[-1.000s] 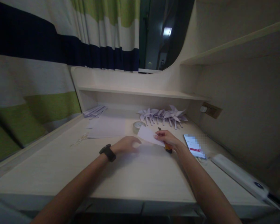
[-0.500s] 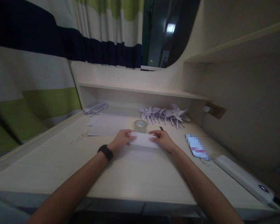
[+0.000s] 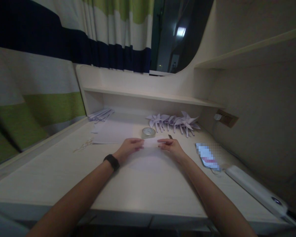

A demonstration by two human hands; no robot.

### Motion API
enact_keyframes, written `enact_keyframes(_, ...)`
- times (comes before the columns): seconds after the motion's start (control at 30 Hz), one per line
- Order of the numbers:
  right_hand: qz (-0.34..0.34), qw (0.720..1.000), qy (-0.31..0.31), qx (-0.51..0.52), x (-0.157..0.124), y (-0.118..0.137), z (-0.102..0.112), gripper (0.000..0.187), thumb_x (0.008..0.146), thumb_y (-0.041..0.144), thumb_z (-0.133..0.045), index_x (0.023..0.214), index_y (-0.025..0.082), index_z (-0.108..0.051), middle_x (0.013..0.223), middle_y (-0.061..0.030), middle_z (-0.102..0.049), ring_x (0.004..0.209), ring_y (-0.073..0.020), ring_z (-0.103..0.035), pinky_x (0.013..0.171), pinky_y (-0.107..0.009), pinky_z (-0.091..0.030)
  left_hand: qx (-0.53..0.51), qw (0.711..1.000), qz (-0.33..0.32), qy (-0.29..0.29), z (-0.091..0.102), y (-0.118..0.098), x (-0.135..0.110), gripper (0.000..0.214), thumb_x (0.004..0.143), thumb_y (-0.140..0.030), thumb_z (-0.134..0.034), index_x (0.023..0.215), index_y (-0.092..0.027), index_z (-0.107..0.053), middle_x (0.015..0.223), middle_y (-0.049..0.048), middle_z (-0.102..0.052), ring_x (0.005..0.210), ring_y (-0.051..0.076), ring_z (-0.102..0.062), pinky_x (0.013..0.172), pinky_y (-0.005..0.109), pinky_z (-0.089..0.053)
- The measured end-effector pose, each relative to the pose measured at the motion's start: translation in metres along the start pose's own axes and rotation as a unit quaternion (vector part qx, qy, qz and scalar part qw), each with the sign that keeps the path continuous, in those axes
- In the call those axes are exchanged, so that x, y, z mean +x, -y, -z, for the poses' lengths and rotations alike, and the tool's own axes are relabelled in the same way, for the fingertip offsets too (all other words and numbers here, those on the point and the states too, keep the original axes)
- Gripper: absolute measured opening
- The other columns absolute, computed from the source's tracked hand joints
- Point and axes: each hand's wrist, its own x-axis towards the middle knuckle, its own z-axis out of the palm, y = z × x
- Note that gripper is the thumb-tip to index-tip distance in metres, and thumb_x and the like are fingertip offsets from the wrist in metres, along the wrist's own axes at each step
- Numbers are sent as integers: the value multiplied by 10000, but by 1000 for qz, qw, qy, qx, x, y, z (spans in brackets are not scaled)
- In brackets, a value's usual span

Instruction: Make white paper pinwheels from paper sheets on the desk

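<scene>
White paper point(image 3: 151, 143), in the head view, sits just in front of the tape roll point(image 3: 148, 133), ends pinched by left hand point(image 3: 130, 148) and right hand point(image 3: 173, 148). Likely light, easily creased — best held by opposite edges.

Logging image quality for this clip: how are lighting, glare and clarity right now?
Head view throughout: dim overall, the right wall in shade; a bright light glares in the dark window; the held paper washes out against the pale desk; the phone is partly pixelated.
</scene>
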Motion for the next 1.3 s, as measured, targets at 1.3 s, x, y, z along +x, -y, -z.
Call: enact_keyframes(1.3, -130, 983, -106, 79, -2, 16, 8, 96, 678, 156, -735, 719, 129, -652, 720, -90, -717, 646, -189, -700, 564, -230, -554, 73, 995, -54, -46, -7, -1, -2, 401, 676, -445, -720, 895, -111, -750, 908, 110, -730, 830, 257, -639, 729, 338, -459)
